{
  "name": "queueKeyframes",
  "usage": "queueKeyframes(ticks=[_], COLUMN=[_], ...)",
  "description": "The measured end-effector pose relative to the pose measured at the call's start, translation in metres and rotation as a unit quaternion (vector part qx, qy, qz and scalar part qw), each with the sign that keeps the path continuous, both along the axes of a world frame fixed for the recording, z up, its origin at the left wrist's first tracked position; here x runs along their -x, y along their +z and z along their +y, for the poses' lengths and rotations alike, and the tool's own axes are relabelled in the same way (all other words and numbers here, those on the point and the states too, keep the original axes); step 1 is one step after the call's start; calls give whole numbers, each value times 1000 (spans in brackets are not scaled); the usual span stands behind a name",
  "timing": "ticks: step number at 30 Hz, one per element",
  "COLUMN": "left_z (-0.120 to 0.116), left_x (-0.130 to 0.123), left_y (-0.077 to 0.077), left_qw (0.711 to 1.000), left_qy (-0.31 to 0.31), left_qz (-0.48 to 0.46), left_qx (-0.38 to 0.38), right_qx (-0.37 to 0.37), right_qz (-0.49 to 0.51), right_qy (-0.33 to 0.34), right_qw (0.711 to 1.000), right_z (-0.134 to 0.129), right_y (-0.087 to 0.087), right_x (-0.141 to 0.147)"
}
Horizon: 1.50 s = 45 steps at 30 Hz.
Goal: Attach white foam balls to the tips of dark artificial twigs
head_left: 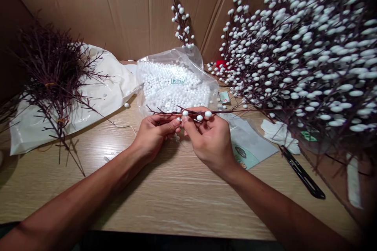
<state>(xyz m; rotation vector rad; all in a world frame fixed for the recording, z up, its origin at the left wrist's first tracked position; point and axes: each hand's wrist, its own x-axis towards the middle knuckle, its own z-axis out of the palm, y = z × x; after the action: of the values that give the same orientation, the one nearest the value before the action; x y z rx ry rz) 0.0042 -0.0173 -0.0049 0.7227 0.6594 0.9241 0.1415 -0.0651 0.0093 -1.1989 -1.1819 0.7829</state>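
A thin dark brown artificial branch lies crosswise between my hands, over the near edge of a clear bag of white beads. Several white beads sit on its right part. My left hand is closed, its thumb and finger pinching by a small white bead near the branch's middle. My right hand is closed round the branch, thumb tip next to another white bead. The fingers under the branch are partly hidden.
Bare brown twigs lie bundled on a white plastic bag at left. Finished-looking white-beaded branches crowd the right side. A black utility knife rests on the table near crumpled tissue. Cardboard stands behind; one beaded sprig leans there.
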Motion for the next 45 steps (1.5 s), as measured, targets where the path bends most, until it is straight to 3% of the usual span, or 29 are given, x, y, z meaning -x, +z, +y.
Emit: queueKeyframes(ticks=[19, 33, 45], left_z=[-1, 0, 1], left_x=[-2, -2, -1], left_y=[0, 3, 1], left_qw=[1000, 1000, 1000], left_qy=[11, 9, 7], left_qz=[-4, -1, -1], left_qx=[5, 11, 0], right_qx=[-3, 12, 12], right_qz=[-11, -88, -73], right_qy=[13, 21, 26], right_qw=[1000, 996, 997], right_z=[0, 6, 2], right_y=[2, 7, 6], right_x=[0, -19, -13])
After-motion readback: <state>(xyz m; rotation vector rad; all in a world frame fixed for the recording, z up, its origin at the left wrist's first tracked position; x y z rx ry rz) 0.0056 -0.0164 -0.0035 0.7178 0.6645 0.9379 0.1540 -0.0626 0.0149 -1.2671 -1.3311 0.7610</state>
